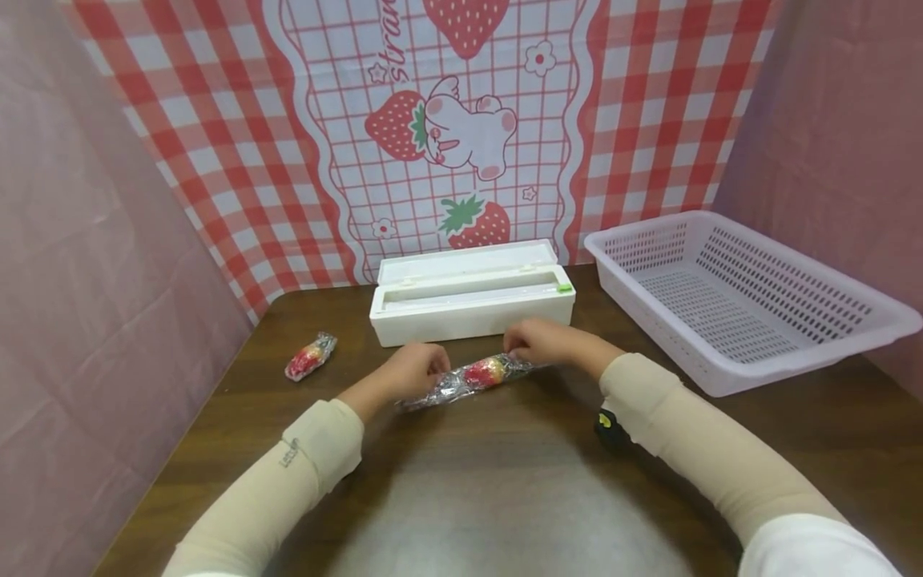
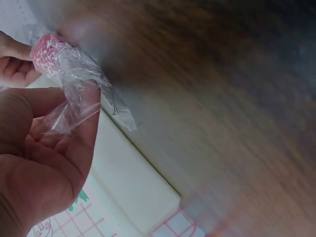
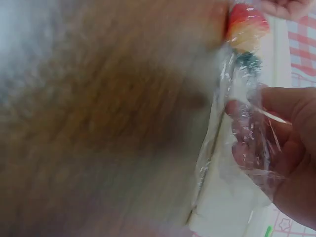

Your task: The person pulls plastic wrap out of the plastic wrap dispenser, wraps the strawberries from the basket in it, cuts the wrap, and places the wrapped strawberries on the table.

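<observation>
Between my hands lies a red-and-yellow, strawberry-like fruit with a dark green top, wrapped in clear cling film. My left hand pinches the loose film at its left end, with thumb and fingers seen through the plastic in the left wrist view. At the other end, my right hand holds the film between thumb and curled fingers. The film stretches out on both sides of the fruit, just above the wooden table.
Behind my hands stands a long white cling film box, its lid raised. A similar wrapped fruit lies at the left. To the right is a white perforated basket. A strawberry-print cloth hangs behind.
</observation>
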`<state>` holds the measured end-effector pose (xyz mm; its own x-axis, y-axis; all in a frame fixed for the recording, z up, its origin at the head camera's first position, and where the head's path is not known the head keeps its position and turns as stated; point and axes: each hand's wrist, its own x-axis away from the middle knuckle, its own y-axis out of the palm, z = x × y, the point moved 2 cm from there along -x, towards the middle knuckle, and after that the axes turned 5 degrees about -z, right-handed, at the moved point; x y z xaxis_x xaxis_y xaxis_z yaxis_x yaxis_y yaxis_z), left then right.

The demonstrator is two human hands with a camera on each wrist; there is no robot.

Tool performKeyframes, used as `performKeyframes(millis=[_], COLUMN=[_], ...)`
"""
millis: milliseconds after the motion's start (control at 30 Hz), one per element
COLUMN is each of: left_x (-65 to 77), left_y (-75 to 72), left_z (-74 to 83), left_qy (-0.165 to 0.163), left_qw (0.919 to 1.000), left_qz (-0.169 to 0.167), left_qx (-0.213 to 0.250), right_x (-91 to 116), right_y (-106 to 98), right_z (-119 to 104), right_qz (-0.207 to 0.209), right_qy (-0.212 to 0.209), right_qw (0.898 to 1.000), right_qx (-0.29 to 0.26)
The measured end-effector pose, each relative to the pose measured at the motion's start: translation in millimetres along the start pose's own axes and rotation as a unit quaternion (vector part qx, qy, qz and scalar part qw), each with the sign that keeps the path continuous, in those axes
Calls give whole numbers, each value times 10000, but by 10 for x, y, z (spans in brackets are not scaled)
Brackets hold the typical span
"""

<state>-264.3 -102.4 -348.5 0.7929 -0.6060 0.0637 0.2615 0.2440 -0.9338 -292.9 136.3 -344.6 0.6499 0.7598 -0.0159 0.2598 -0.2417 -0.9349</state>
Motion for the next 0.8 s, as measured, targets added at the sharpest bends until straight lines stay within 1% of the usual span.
performKeyframes(millis=[100,233,333,400,467,533,633,700,800], left_x=[2,11,16,19,17,6,-19,-34,-39], left_y=[12,29,16,-5,-26,-29,-4,23,50], left_z=[-7,-6,26,65,113,149,167,150,98], left_qy=[-60,-128,-14,131,329,385,290,120,0], left_qw=[9997,9988,9981,9973,9964,9971,9982,9980,9973], left_qz=[-76,-216,-42,190,366,295,-64,-299,-450], left_qx=[-243,-430,-613,-698,-691,-592,-522,-546,-575], right_x=[-39,-47,-20,0,9,12,18,23,22], right_y=[4,20,-15,-50,-70,-61,-13,17,46], right_z=[39,84,52,-1,-60,-101,-111,-92,-36], right_qz=[97,171,566,855,942,738,250,-4,-278], right_qy=[105,232,157,11,-154,-329,-385,-276,26], right_qw=[9993,9960,9907,9878,9869,9894,9936,9960,9981], right_qx=[335,850,1226,1302,1303,1206,1030,847,544])
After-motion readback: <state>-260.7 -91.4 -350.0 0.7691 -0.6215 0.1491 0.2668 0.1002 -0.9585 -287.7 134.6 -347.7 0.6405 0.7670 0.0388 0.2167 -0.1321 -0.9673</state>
